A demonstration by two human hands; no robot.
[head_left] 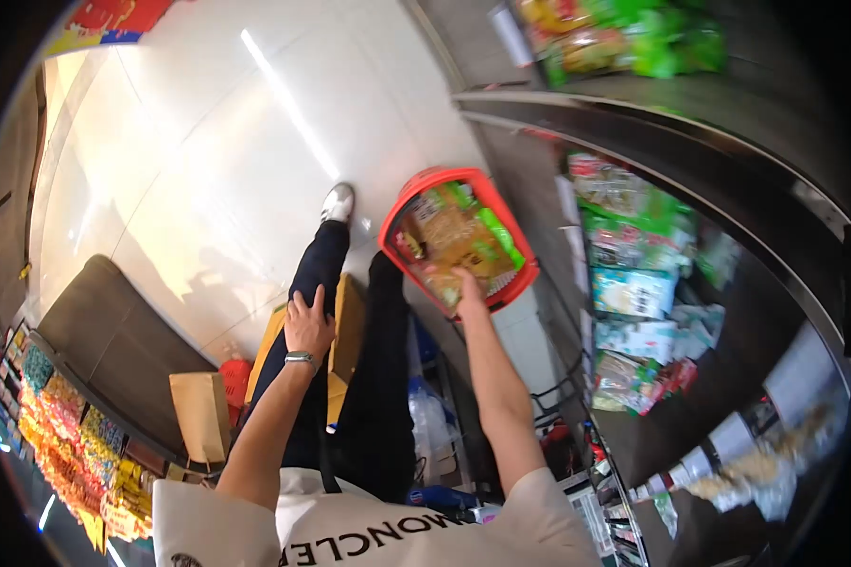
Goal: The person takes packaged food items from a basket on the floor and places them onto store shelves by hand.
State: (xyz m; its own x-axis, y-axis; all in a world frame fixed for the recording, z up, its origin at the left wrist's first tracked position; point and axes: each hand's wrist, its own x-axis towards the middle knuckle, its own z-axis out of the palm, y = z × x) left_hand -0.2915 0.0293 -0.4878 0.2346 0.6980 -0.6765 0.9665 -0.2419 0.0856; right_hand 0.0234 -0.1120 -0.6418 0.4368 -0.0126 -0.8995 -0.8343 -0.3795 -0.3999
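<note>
A red basket (529, 248) on the floor in front of me holds several packaged foods in clear and green wrappers. My right hand (469, 291) reaches over its near rim and touches a yellowish packet (444, 281) inside; the fingertips are partly hidden, so a grip is not clear. My left hand (309, 326), with a band at the wrist, rests on my dark-trousered leg near the knee, fingers spread and holding nothing.
Shelves with packaged goods (633, 293) stand on the right, behind a dark curved edge (690, 142). Cardboard boxes (347, 326) are between my legs. A brown paper bag (199, 416) and a display of colourful packets (57, 425) are at the left.
</note>
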